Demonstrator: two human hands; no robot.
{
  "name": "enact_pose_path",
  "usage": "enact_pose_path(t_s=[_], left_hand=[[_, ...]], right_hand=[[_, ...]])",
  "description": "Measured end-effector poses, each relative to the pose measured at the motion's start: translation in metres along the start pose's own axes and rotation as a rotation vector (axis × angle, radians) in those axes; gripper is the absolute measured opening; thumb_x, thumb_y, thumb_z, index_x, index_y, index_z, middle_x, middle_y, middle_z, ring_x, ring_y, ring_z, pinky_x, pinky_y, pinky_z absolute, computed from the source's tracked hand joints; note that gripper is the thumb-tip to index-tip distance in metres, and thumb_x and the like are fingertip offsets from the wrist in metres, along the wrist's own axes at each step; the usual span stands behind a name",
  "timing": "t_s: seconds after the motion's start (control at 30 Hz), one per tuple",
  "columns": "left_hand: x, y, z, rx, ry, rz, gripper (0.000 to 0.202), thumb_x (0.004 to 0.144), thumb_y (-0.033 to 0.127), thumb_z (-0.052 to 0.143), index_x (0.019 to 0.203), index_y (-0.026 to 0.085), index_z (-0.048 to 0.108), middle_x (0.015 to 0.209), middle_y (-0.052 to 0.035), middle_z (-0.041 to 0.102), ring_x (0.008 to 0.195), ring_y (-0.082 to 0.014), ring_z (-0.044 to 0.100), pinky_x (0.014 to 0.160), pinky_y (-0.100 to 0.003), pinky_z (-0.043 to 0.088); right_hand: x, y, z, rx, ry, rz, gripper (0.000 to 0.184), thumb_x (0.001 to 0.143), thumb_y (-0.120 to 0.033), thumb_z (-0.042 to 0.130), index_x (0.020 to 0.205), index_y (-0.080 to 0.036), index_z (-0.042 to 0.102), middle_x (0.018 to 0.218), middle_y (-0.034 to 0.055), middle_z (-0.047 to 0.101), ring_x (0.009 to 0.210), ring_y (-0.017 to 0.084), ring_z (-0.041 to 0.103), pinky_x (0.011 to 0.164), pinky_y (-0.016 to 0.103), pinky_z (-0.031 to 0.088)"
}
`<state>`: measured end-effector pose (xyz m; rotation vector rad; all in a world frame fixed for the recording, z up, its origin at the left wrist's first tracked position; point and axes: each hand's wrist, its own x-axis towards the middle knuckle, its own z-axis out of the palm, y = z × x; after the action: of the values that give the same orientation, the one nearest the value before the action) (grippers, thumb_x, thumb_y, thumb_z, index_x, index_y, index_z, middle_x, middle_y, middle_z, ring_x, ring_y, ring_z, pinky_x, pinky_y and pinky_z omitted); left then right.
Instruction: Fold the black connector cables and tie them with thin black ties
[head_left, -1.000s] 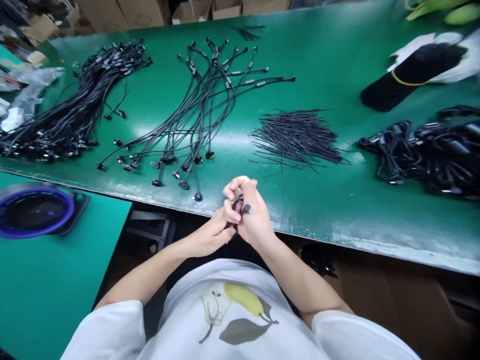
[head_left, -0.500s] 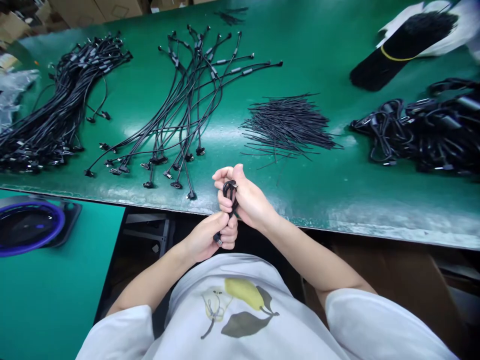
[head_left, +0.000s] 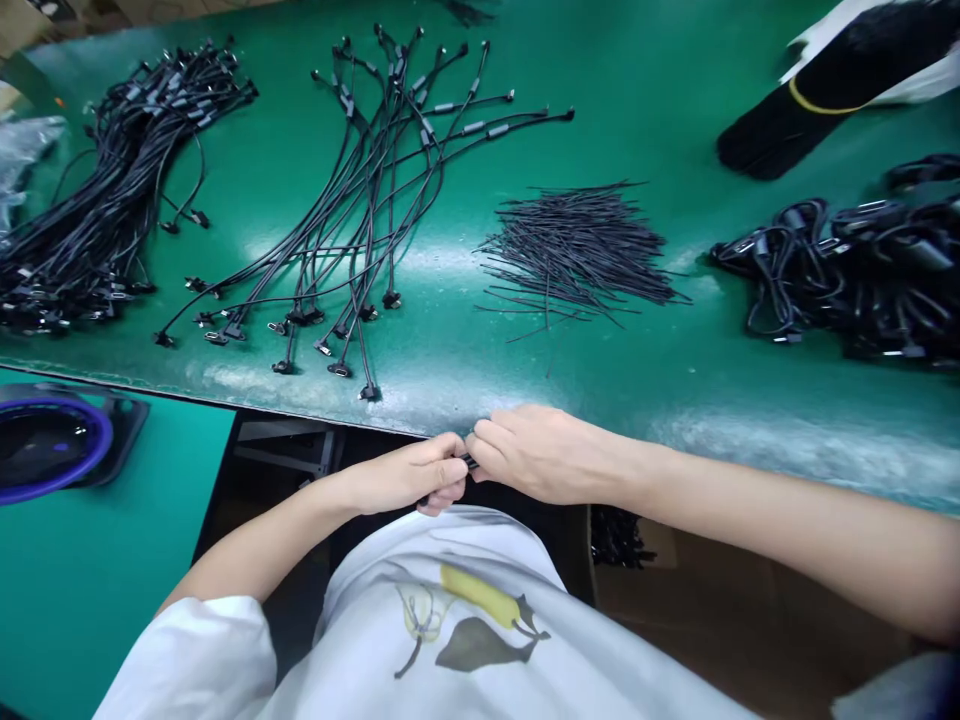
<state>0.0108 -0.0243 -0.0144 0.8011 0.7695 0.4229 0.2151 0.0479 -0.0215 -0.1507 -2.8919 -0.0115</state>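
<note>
Both hands meet just off the table's front edge, over my lap. My left hand (head_left: 420, 474) is closed around a folded black cable (head_left: 469, 461). Only a short piece of it shows between the hands; the rest is hidden by my fingers. From the right, my right hand (head_left: 536, 455) is closed on the same cable, knuckles up, its fingertips against those of the left. Beyond the hands lies a loose pile of thin black ties (head_left: 581, 248). Left of that, several straight black cables (head_left: 375, 200) with angled plugs are spread out.
A thick heap of cables (head_left: 112, 190) lies at the far left. Coiled cables (head_left: 862, 265) are piled at the right, below a bundle of black ties (head_left: 795, 110) in a yellow band. A purple-rimmed round object (head_left: 105, 440) is at the lower left, beside the green table's edge (head_left: 247, 395).
My right hand has turned knuckles up and come down beside the left, its forearm swinging out to the right. The cable loop that showed is now covered. The view has shifted slightly.
</note>
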Motion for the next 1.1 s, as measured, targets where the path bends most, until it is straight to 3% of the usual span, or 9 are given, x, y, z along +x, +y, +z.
enact_pose_path(t_s=[0.13,0.23,0.4,0.57,0.7,0.83,0.93,1.03,1.1], left_hand=[[-0.002,0.002,-0.004,0.385,0.284,0.184,0.031,0.087,0.045,0.061,0.104,0.019,0.055,0.092,-0.0069,0.064,0.084,-0.0188,0.060,0.079,-0.033,0.047],[-0.005,0.002,-0.011,0.729,0.574,0.344,0.032,0.082,0.032,0.069,0.112,0.024,0.062,0.116,-0.0093,0.065,0.110,-0.0251,0.059,0.099,-0.039,0.042],[-0.006,0.003,-0.016,1.029,0.736,0.428,0.022,0.086,0.030,0.062,0.106,0.022,0.069,0.106,-0.0114,0.068,0.100,-0.0260,0.059,0.095,-0.039,0.042],[-0.008,0.015,-0.012,0.936,0.702,0.384,0.025,0.095,0.027,0.044,0.108,0.022,0.065,0.090,-0.0060,0.066,0.083,-0.0212,0.057,0.085,-0.034,0.043],[-0.006,0.020,-0.013,0.987,0.656,0.349,0.011,0.088,0.023,0.053,0.089,0.022,0.064,0.105,-0.0078,0.064,0.105,-0.0252,0.054,0.095,-0.038,0.039],[0.000,0.023,-0.009,0.825,0.515,0.394,0.023,0.084,0.018,0.056,0.107,0.022,0.062,0.122,-0.0098,0.061,0.116,-0.0258,0.056,0.101,-0.038,0.038],[0.005,0.026,-0.004,0.899,0.418,0.291,0.031,0.087,0.031,0.060,0.115,0.021,0.058,0.105,-0.0099,0.068,0.098,-0.0273,0.064,0.084,-0.034,0.045],[0.006,0.029,-0.003,0.947,0.250,0.126,0.022,0.089,0.040,0.057,0.097,0.020,0.060,0.077,-0.0036,0.067,0.072,-0.0218,0.064,0.065,-0.028,0.043],[0.005,0.031,-0.005,0.860,0.140,0.078,0.019,0.093,0.036,0.050,0.090,0.020,0.059,0.071,-0.0004,0.064,0.066,-0.0170,0.061,0.063,-0.024,0.042]], right_hand=[[-0.005,0.006,-0.004,-0.107,0.034,0.085,0.031,0.099,-0.020,0.038,0.071,-0.018,0.050,0.061,0.0009,0.045,0.055,0.014,0.033,0.052,0.033,0.017],[-0.005,0.014,-0.006,-0.072,0.001,0.215,0.034,0.100,-0.024,0.038,0.069,-0.018,0.049,0.061,0.0017,0.045,0.054,0.014,0.030,0.052,0.033,0.017],[-0.005,0.019,-0.008,-0.222,-0.004,0.244,0.036,0.101,-0.030,0.039,0.071,-0.017,0.053,0.060,0.0020,0.045,0.054,0.014,0.032,0.051,0.033,0.016],[-0.006,0.019,-0.011,-0.226,0.027,0.210,0.026,0.101,-0.032,0.040,0.106,-0.016,0.060,0.067,0.0022,0.052,0.058,0.015,0.037,0.053,0.033,0.017],[-0.006,0.017,-0.012,-0.159,0.029,0.159,0.024,0.099,-0.026,0.043,0.082,-0.017,0.058,0.064,0.0011,0.049,0.056,0.013,0.034,0.052,0.033,0.017],[0.001,0.014,-0.017,-0.116,0.005,0.143,0.023,0.098,-0.018,0.041,0.081,-0.019,0.056,0.061,0.0006,0.046,0.054,0.013,0.032,0.051,0.033,0.017],[0.008,0.012,-0.023,-0.107,-0.009,0.127,0.026,0.097,-0.014,0.039,0.078,-0.019,0.055,0.060,0.0007,0.044,0.053,0.013,0.030,0.051,0.033,0.016],[0.010,0.014,-0.029,-0.140,0.035,0.030,0.030,0.097,-0.013,0.039,0.070,-0.019,0.052,0.058,0.0004,0.041,0.052,0.014,0.027,0.050,0.033,0.015],[0.009,0.015,-0.031,-0.188,0.064,-0.053,0.031,0.098,-0.017,0.040,0.068,-0.019,0.050,0.058,0.0006,0.041,0.053,0.015,0.028,0.049,0.033,0.015]])
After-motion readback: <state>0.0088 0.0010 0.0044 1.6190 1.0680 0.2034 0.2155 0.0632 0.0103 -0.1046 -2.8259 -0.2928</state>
